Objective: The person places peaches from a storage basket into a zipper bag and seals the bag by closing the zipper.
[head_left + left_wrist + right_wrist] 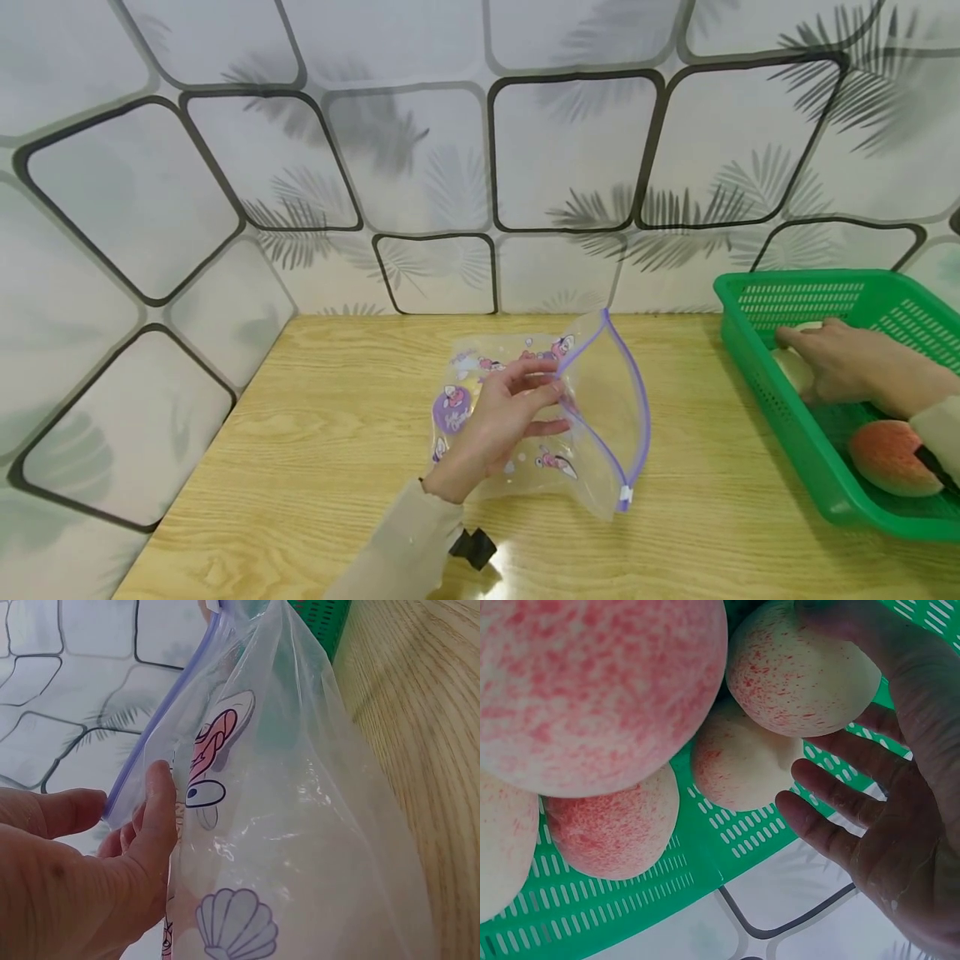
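A clear zip bag (525,467) with purple edging and pink cartoon prints lies on the wooden table, its mouth spread toward the right. My left hand (498,417) pinches the near rim of that mouth, thumb against the purple zip strip (154,724) in the left wrist view. Over at the right, my right hand (855,367) reaches into a green basket (780,433). Its thumb and fingers grip a pale, red-speckled peach (802,675). Just under this one sits another peach (739,761). A redder peach (892,457) lies nearer the basket's front.
A white slider (626,493) sits at the near end of the zip. Patterned wall covering (420,167) rises behind the table (300,467) and along its left side. More peaches, including a large one (592,690) close to the camera, fill the right wrist view.
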